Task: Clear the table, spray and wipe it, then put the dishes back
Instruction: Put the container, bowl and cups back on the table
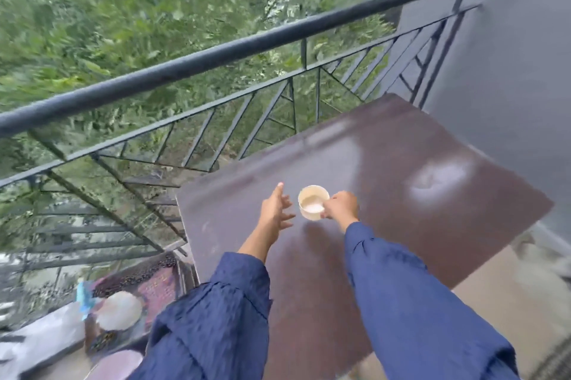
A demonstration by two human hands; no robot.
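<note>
- Blue sleeves (417, 302) nearest the camera, both arms stretched out over the worktop (401, 147).
- Low left, below worktop level: white plate (119, 310) on a dark patterned surface (154, 283). A blue item (82, 297) sits just beside the plate, too blurred to identify.
- Low right: tan floor (509, 302) under the worktop edge.
- Worktop is a dark brown glossy slab with one corner toward the wall. There is a pale sheen patch (438, 178) on its right half.
- Hands are apart, with the cup between them.
- Left hand (275, 212): fingers straight and spread, gripping nothing, held just left of the cup and not touching it.
- Right hand (341, 205): fingers curled, pinching the cup's right side. Any handle is hidden behind the fingers.
- Cup (312, 202): small, cream, upright, whitish inside, over the near-left part of the worktop. Cannot tell whether its base is down on the surface or just above it.
- Past the worktop's far edge: dark metal balcony railing (216, 52), with a thick round top bar and thin diagonal bars below.
- The railing's right end meets a grey wall (509, 70), and the worktop's far corner sits near it.
- Beyond the railing: dense green foliage (123, 8), heavily motion-blurred.
</note>
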